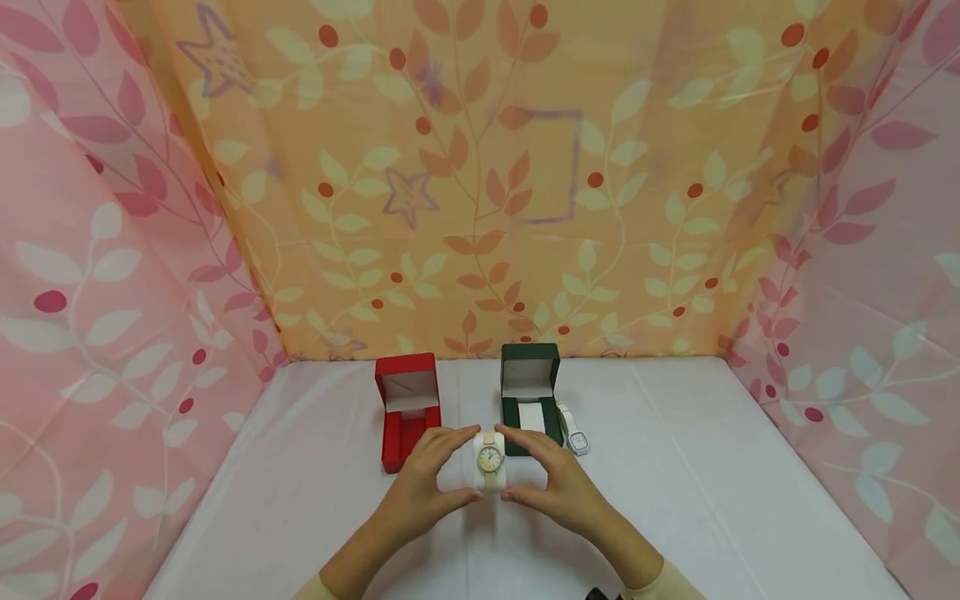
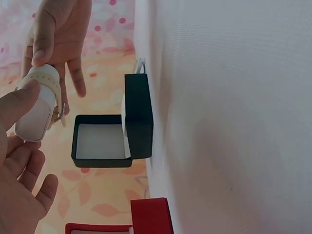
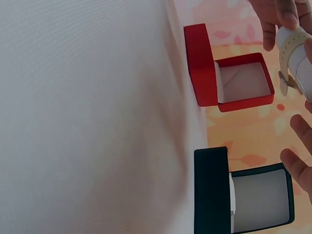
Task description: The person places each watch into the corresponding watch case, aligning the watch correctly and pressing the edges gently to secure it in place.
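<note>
A wristwatch point(image 1: 490, 458) with a round pale dial and cream strap is wrapped around a white cushion point(image 2: 35, 119). Both hands hold the cushion by its two ends, raised above the table, dial toward the head camera. On one end, the left hand point(image 1: 422, 482) grips with thumb below and fingertips above. The right hand point(image 1: 561, 477) pinches the opposite end the same way. In the right wrist view the strap's buckle point(image 3: 283, 78) hangs at the underside. Behind the left hand stands a red watch box point(image 1: 411, 392), lid up, no cushion showing inside.
A dark green watch box point(image 1: 531, 358), lid raised, stands behind the right hand with a white cushion point(image 1: 531, 415) inside. Against its right side lies a second watch point(image 1: 577, 440) with a white band. A white cloth covers the table point(image 1: 675, 467); patterned curtains point(image 1: 480, 275) enclose three sides.
</note>
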Demonstrator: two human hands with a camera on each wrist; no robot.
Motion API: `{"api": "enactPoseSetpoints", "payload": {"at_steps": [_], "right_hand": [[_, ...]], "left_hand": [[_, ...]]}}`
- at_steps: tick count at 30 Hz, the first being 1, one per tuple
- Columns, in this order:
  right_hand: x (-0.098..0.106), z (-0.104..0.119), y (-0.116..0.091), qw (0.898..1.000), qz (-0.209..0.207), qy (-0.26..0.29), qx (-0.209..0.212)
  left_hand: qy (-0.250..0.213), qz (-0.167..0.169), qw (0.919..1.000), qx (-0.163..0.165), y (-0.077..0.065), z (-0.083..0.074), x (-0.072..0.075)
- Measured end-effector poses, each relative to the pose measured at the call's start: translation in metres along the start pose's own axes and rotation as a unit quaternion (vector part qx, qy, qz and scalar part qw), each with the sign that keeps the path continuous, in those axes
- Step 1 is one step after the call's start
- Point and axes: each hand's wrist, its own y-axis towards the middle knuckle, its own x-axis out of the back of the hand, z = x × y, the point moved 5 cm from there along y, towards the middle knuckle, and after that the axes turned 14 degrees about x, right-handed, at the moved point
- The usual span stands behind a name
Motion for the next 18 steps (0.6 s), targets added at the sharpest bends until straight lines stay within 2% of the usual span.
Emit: {"api": "enactPoseSetpoints", "payload": {"at_steps": [9, 18], "right_hand": [[-0.005, -0.002, 0.001, 0.999, -0.018, 0.006, 0.026], [-0.012, -0.010, 0.005, 1.000, -0.015, 0.017, -0.001]], "left_hand": [[0.015, 0.000, 0.9998, 0.015, 0.002, 0.003, 0.003], [0.011, 0.006, 0.9993, 0.035, 0.002, 0.007, 0.007]]}}
